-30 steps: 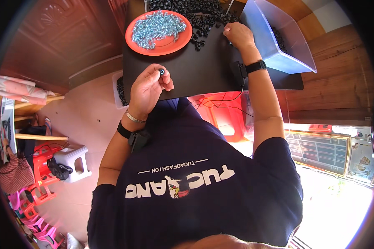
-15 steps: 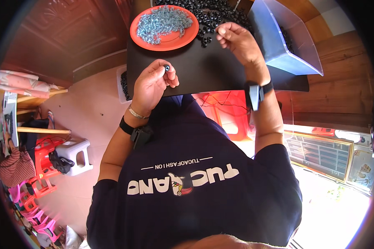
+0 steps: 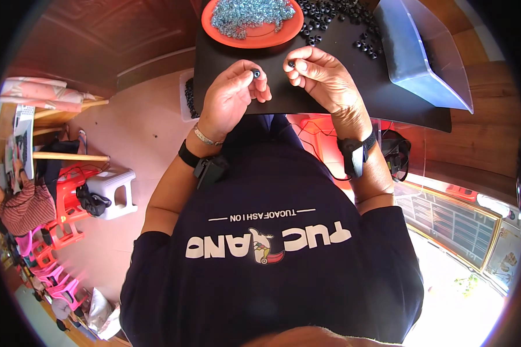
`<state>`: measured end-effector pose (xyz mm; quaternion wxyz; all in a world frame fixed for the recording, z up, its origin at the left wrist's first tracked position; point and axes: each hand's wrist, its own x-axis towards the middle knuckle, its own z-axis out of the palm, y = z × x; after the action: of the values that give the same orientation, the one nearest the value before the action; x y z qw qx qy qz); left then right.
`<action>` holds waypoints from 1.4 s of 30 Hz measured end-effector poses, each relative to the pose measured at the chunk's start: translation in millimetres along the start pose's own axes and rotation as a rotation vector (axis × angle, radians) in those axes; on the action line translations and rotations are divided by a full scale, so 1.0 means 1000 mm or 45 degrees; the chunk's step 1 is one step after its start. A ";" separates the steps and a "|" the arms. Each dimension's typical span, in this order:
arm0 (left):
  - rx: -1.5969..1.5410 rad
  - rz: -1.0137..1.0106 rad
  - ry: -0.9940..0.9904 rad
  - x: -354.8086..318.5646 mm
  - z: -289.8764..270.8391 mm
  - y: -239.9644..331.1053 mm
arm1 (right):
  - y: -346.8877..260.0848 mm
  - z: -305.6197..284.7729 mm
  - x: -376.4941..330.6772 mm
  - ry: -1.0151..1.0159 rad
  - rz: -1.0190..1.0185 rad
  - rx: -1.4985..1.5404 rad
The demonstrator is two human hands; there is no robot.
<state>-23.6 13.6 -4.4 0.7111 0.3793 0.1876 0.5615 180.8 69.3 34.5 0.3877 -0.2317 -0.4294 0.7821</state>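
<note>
Dark tabletop (image 3: 382,95) spreads beneath the work. With the dial centred between the hands, a red plate (image 3: 263,36) heaped with shiny bluish bits (image 3: 252,14) stands at eleven o'clock, loose black pieces (image 3: 341,11) scatter toward one, and a translucent bin (image 3: 411,52) walls off two to three. The left hand (image 3: 231,92) pinches a ring-ended black piece (image 3: 256,73) at its fingertips; the right hand (image 3: 330,81) pinches a small dark piece (image 3: 292,64), apart from the first, between its two and three o'clock. Tabletop shows between hands and plate; its near edge crosses at six, by the wrists.
</note>
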 end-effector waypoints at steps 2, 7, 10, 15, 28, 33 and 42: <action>0.003 0.025 -0.019 0.000 0.000 0.000 | 0.003 0.000 0.000 -0.044 -0.008 0.019; 0.003 0.025 -0.029 -0.001 0.000 0.001 | 0.009 0.003 0.002 -0.075 -0.029 0.005; 0.021 0.027 -0.030 -0.001 0.003 0.002 | 0.012 0.005 0.003 -0.085 -0.034 -0.001; 0.045 0.029 -0.024 -0.002 0.002 0.001 | 0.013 0.010 0.002 -0.092 -0.013 0.014; 0.077 0.008 -0.037 -0.001 0.001 0.001 | 0.026 0.023 -0.001 0.156 -0.029 -0.374; 0.047 -0.012 -0.026 -0.002 0.000 0.001 | 0.027 0.024 -0.005 0.158 0.005 -0.144; -0.051 0.010 -0.023 -0.001 0.000 0.000 | 0.025 0.030 -0.012 0.096 0.013 -0.029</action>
<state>-24.0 12.4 -5.1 0.7182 0.3707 0.1683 0.5643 156.8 36.6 28.8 0.3970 -0.2675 -0.4223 0.7697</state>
